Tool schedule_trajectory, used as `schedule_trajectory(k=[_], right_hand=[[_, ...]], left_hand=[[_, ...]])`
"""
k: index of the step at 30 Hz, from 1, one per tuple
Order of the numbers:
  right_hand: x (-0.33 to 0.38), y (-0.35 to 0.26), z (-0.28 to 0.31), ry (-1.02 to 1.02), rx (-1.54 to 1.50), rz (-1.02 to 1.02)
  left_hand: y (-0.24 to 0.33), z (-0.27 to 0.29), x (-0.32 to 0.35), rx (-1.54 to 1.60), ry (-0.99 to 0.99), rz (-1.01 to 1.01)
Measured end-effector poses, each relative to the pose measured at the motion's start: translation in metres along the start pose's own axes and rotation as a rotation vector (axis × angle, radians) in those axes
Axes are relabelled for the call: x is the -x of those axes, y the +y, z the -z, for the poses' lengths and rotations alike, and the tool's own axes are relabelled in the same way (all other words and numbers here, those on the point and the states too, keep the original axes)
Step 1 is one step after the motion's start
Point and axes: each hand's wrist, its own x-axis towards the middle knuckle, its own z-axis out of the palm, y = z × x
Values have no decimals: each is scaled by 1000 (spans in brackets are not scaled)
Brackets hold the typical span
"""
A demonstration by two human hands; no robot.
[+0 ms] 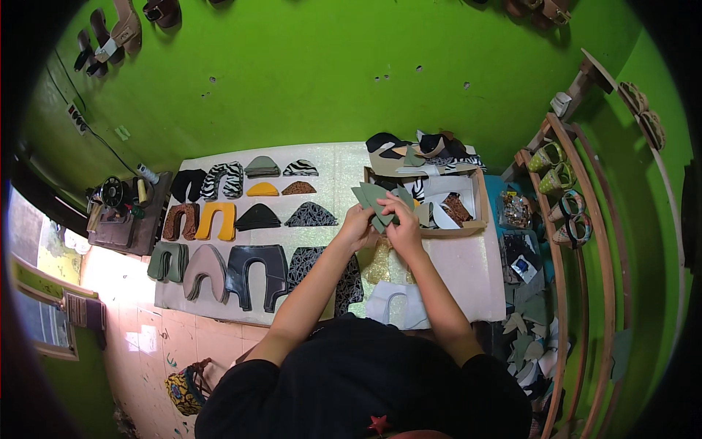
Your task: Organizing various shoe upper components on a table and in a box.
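Above the table, my left hand (356, 226) and my right hand (404, 222) are close together, fingers closed on a bunch of pointed grey-green cut pieces (368, 196). The pieces fan out past my fingertips; they look like leather or fabric. Just behind my hands stands an open cardboard box (479, 199) with mixed scraps in it, among them a leopard-print scrap (458, 208). Below my wrists lie a gold glittery piece (379, 262) and white cut pieces (397, 303) near the front edge.
Stacked U-shaped and half-round cut pieces, such as yellow U-shapes (216, 220) and zebra-print ones (223, 181), fill the table's left half. A sewing machine (113, 194) stands far left. At right are a wooden rack (578, 285) with sandals and a heap of scraps (526, 344).
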Motion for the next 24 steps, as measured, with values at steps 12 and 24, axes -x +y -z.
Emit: schedule_trajectory(k=[12, 24], right_hand=[[1, -6, -1, -113, -73, -16], [2, -9, 5, -228, -62, 37]], left_hand=[[-2, 6, 5, 390, -135, 125], [9, 6, 14, 397, -197, 204]])
